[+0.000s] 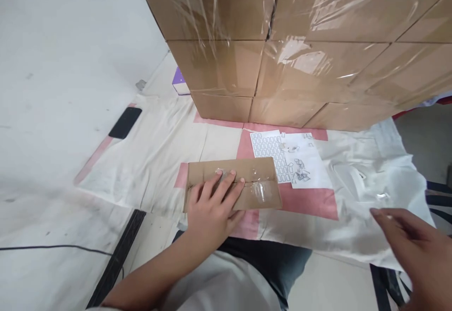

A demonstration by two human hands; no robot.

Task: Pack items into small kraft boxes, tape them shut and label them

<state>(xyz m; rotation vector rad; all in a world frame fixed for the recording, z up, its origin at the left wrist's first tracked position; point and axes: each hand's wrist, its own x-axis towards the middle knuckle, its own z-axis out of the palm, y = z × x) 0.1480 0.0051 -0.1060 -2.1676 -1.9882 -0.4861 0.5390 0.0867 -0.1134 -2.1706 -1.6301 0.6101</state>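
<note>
Head view: rests the left hand (212,209) on top of a small cardboard box (259,172), with fingers loosely spread across the upper face and clenched around nothing. Holds the right hand (416,245) well apart at the right edge, with thumb and forefinger near each other; cannot tell whether gripping anything between them.

Shows rows of small outlined rectangles on the left paper sheet (266,145) and little line drawings on the right paper sheet (316,167); too small to read for any wording. Offers only glossy clear tape on the small cardboard box, with a seam running lengthwise.

Lies with long axis left to right across the front of the lap, tilted very slightly, on a white and pink cloth (176,136), just beside the left paper sheet. Rises beyond as a stack of cartons (219,66) under shiny clear film. Includes, farther left, a black phone (125,123) and, against the stack of cartons, what looks like a purple and white box (181,84).
</note>
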